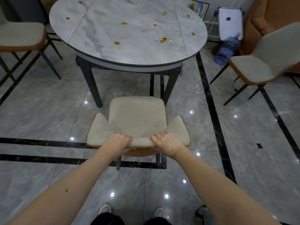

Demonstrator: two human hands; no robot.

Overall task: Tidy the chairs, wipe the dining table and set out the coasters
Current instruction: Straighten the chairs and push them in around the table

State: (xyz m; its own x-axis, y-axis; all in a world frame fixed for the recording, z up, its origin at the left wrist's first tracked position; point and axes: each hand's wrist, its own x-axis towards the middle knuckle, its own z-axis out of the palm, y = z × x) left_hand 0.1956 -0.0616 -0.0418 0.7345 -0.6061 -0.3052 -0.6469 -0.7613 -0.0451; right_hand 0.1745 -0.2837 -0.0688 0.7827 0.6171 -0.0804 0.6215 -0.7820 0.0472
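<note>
— Chair (136, 117) in the middle, cream seat and orange shell, stands on the grey tiled floor (48, 111) just short of the dining table (126, 30), its seat facing the table and its front edge near the table's legs.

— And the hands?

— Both on the top of its backrest. Left hand (119, 142) has its fingers curled over the cream padding with the thumb under the orange rim; right hand (164, 141) grips the same edge just beside it, same way.

— What about the table?

— Round, pale marble top, with brownish-yellow stains (163, 40) scattered over it.

— Other chairs?

— One to the left (21, 36), close to the table's edge, and one to the right (259, 62), standing apart from the table. Beyond that one, a blue water jug (227, 49) lies on the floor.
</note>
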